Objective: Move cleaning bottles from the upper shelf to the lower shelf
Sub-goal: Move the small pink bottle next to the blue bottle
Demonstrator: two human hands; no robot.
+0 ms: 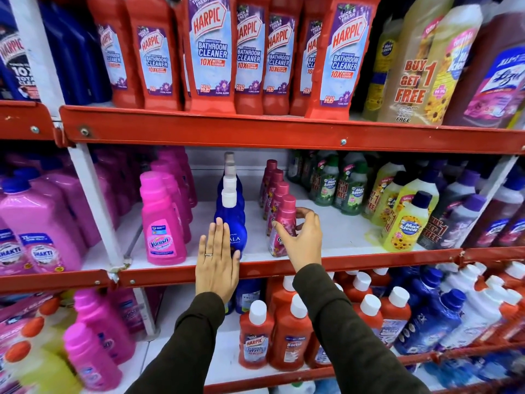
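- Right now my right hand (pixel 301 237) curls loosely around the front pink bottle (pixel 282 226), not clamped.
- My left hand (pixel 217 260) lies flat and open against the blue spray bottle (pixel 231 220); a nudge could topple its row.

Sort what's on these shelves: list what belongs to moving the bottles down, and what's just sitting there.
In the job:
right hand, curled around the front small pink bottle
left hand, flat against the blue spray bottle
lower shelf

Just sitting there:
Harpic bottles up top
Vanish bottle
yellow Max Kleen bottle
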